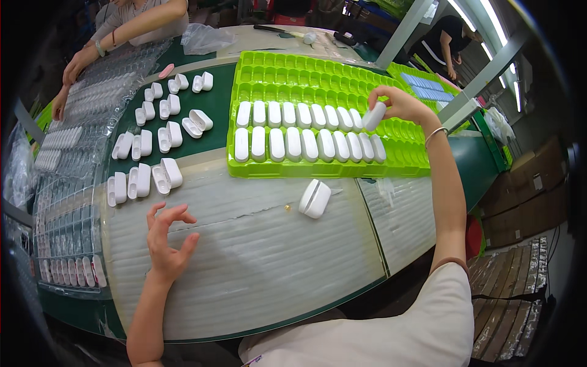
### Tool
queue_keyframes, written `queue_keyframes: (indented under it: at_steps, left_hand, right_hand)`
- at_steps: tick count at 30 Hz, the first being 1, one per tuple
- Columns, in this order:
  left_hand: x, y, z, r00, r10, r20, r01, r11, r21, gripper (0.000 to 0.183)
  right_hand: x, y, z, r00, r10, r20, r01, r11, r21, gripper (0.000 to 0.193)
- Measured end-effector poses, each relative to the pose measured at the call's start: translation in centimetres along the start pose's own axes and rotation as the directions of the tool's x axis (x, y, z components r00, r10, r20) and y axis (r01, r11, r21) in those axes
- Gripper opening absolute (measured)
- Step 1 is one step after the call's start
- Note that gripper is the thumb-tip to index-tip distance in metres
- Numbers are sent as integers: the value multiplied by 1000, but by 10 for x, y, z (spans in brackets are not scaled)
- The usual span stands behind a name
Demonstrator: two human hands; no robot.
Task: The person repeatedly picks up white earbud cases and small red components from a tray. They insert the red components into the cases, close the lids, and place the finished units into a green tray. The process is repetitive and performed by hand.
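Note:
My right hand (pixel 396 105) pinches a white earbud case (pixel 374 116) at the right end of the upper filled row in a lime-green tray (pixel 330 169). Two rows of closed white cases (pixel 275 144) stand on edge in that tray. My left hand (pixel 166 241) hovers over the padded mat with fingers spread and nothing in them. Just beyond it, several white cases with lids up (pixel 166 175) are spread over the mat's edge and the green tabletop. One more case (pixel 315 198), its lid nearly down, lies on the mat in front of the tray.
Clear plastic trays (pixel 67 226) with white and pinkish pieces line the left side. A co-worker's hands (pixel 76 67) reach over them at the far left. A metal post (pixel 403 33) rises behind the green tray; another person (pixel 445 46) stands beyond. Cardboard boxes (pixel 526 189) are at right.

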State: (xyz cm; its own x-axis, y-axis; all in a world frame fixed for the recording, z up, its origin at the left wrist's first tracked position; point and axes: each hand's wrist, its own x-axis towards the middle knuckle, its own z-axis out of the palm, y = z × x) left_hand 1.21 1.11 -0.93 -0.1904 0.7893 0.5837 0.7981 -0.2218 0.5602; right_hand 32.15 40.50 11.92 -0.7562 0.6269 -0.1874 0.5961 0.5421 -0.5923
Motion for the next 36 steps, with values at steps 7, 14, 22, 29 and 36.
queue_keyframes:
  at_steps: [7,14,22,29,36]
  left_hand:
    - [0,-4,1,1000,-2,8,2,1000,2,37]
    - [4,-2,2,1000,2,-11,-3,1000,-30,36]
    - [-2,0,0,999,26,-35,-27,999,-40,32]
    - [20,9,-99,993,-85,85,71,985,158,18]
    - [-83,-180,-313,717,-435,-545,697,446,561,20]
  right_hand:
    - [44,70,5,989,-65,134,88,982,-168,31]
    - [59,39,32,970,-211,-125,142,899,-414,36]
    - [148,-165,162,666,-718,204,735,584,-345,41]
    - [234,-172,192,698,-571,432,708,640,-298,30]
    - [170,-192,193,851,-490,192,524,817,-238,22]
